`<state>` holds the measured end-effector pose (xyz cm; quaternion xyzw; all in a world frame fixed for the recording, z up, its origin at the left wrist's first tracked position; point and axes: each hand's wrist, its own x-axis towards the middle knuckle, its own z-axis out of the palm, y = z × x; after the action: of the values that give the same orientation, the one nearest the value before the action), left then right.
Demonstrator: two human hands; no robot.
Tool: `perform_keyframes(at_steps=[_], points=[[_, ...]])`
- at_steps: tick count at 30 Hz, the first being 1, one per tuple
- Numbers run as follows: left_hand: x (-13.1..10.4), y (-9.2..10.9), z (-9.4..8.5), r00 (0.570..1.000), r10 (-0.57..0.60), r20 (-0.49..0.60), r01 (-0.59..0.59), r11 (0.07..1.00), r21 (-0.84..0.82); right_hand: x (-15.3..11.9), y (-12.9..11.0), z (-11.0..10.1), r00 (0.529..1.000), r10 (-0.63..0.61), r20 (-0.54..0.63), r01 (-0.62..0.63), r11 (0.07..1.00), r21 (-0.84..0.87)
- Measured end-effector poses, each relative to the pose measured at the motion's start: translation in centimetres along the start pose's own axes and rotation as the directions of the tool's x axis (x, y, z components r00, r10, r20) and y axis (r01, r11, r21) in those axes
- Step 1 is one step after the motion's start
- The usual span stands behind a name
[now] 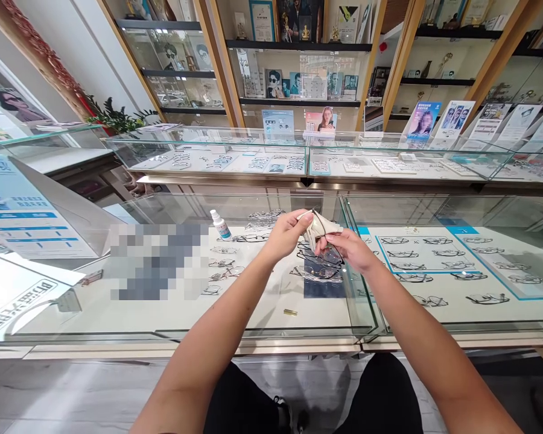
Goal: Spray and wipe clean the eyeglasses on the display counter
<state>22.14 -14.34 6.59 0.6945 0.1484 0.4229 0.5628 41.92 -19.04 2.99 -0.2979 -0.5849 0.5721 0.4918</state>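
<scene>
Above the glass display counter, my left hand (290, 234) is closed, its thumb pressing a cream cleaning cloth (317, 226) against a pair of dark thin-rimmed eyeglasses (329, 224). My right hand (350, 246) pinches the cloth's right side between thumb and fingers, close to the same eyeglasses. Most of the lenses is covered by the cloth and fingers. Left of my hands, a small white spray bottle (221, 226) with a blue label stands upright on the counter. Several eyeglass frames (317, 274) show below my hands.
Glass edges (359, 265) divide the counter, with rows of eyeglasses (437, 241) in the right section. A small gold-coloured piece (290, 312) lies near the front. On the left stands a printed sign (27, 205). Another glass showcase (235, 160) and shelves (298, 45) are behind.
</scene>
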Motion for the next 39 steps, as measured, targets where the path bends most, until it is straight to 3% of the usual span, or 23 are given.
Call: perform_keyframes(at_steps=[5,8,12,19,27,32,39], points=[[0.3,0.3,-1.8,0.996,-0.041,0.083,0.039,0.999,0.022,0.1,0.0,-0.8,0.999,0.011,-0.05,-0.01,1.0,0.026],[0.2,-0.2,-1.4,0.996,-0.057,0.071,0.059,0.998,-0.033,0.1,0.2,-0.7,0.997,0.009,-0.072,-0.005,0.998,0.055],[0.1,-0.8,0.0,0.996,-0.044,0.077,0.051,0.994,-0.094,0.0,0.2,-0.1,1.0,0.003,-0.019,-0.002,0.999,0.041],[-0.2,-0.6,1.6,0.994,-0.019,-0.105,0.011,0.997,-0.078,-0.1,0.3,0.4,0.999,0.0,0.034,0.0,1.0,-0.004],[0.3,-0.1,-1.3,0.999,-0.019,0.034,0.019,1.0,0.001,0.1,0.3,-0.8,0.999,-0.012,-0.052,0.013,0.999,0.037],[0.2,-0.8,-0.3,0.999,-0.036,0.034,0.039,0.997,-0.064,0.2,0.4,-0.3,0.999,-0.023,-0.033,0.025,0.996,0.088],[-0.3,-1.4,2.3,0.973,0.029,-0.228,-0.046,0.997,-0.069,0.2,1.2,0.9,0.999,-0.001,0.039,-0.002,0.997,0.071]])
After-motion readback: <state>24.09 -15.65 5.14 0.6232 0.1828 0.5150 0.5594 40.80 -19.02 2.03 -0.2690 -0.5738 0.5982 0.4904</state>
